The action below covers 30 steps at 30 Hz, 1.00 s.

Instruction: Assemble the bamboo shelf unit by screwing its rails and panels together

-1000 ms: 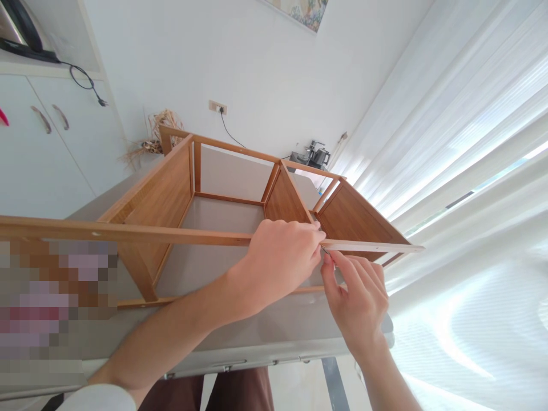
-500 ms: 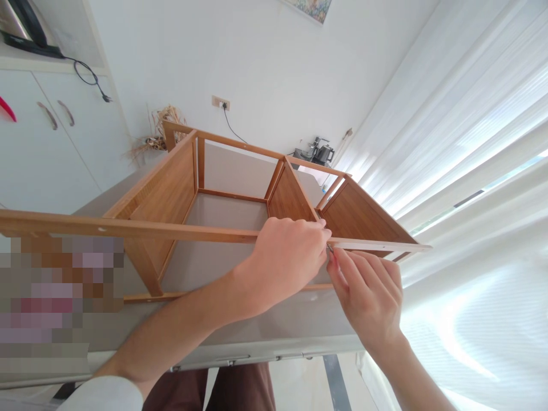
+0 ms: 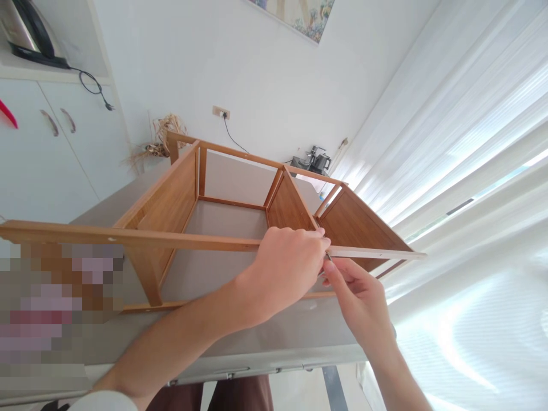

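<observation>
A wooden shelf unit point(image 3: 160, 208) lies on its side on a grey-topped table point(image 3: 240, 339). My left hand point(image 3: 291, 268) is closed around its near rail point(image 3: 192, 241), where the middle shelf panel point(image 3: 293, 200) meets it. Just to the right, my right hand point(image 3: 357, 291) pinches a thin metal hex key point(image 3: 329, 257) between thumb and fingers. The key's upper end meets the underside of the rail beside my left fingers. My hands hide most of that joint and whatever fastener is there.
White curtains point(image 3: 462, 142) hang close on the right. Behind the unit stand a black kettle set point(image 3: 319, 161) and dried stalks point(image 3: 169, 131). On the left are a white cabinet point(image 3: 38, 154) and an electric kettle point(image 3: 29, 34). A blurred patch covers the near left.
My right hand has turned about the hex key, and its fingers have shifted down and left. My left hand keeps its hold on the rail. The view has tilted slightly upward.
</observation>
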Tool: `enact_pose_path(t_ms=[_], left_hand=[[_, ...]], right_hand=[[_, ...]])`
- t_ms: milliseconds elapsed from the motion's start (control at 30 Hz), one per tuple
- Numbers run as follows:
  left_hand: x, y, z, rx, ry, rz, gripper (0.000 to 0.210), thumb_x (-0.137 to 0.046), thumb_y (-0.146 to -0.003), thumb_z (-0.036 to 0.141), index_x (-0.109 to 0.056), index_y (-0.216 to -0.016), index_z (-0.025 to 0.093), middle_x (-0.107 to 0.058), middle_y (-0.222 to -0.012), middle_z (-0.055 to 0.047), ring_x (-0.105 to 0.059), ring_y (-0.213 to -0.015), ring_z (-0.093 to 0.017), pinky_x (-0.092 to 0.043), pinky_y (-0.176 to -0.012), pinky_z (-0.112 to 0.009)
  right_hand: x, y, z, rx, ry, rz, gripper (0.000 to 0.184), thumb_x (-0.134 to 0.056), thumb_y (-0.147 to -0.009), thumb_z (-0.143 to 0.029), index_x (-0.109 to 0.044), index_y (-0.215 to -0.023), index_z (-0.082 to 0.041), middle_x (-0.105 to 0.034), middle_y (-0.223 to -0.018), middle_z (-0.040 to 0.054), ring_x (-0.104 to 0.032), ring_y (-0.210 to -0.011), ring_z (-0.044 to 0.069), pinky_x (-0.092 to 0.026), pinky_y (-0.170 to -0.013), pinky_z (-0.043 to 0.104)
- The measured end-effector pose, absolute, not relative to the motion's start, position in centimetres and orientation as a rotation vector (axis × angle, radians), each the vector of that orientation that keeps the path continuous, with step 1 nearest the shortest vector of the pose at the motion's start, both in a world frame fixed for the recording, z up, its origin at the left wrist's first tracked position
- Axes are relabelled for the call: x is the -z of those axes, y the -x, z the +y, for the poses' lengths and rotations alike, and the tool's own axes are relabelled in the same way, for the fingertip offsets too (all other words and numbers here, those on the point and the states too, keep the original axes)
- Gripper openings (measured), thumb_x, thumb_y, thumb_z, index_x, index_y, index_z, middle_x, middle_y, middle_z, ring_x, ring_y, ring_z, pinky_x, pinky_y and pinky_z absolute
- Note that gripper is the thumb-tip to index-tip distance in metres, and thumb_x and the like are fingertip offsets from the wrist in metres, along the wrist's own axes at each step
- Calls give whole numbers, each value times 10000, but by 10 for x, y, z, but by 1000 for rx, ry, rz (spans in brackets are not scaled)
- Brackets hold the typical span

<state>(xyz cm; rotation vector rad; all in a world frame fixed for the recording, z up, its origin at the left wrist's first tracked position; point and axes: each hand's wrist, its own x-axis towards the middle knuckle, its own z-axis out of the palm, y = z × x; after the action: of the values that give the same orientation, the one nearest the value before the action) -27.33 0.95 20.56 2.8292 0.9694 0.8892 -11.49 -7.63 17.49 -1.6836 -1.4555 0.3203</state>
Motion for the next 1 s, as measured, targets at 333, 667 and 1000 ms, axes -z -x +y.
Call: enact_pose_path(t_ms=[333,667,1000], left_hand=[[-205,274,6,-906,-2873,961,299,-478,-998,221,-699,-1192,274,-700,-1279,38,-739,-799,-177,-285,-470,-289],[-204,272,8,-913,-2866,972,303,-496,-994,241,-693,-1217,298,-694,-1285,71,-748,-829,-177,-382,-489,-312],[-203,273,8,-921,-2865,971,299,-525,-962,210,-713,-1178,293,-698,-1271,75,-748,-835,-175,-372,-490,-306]], right_hand=[[-160,110,-84,690,1452,-1754,94,-674,-897,-139,-664,-971,-197,-706,-813,3,-630,-706,111,-492,-683,238],[-163,106,-75,848,1448,-1859,88,-676,-883,-93,-637,-920,-163,-633,-706,-11,-559,-632,106,-434,-659,274],[-180,108,-81,733,1615,-1922,125,-598,-949,-222,-674,-851,-198,-606,-616,-24,-494,-559,114,-380,-570,259]])
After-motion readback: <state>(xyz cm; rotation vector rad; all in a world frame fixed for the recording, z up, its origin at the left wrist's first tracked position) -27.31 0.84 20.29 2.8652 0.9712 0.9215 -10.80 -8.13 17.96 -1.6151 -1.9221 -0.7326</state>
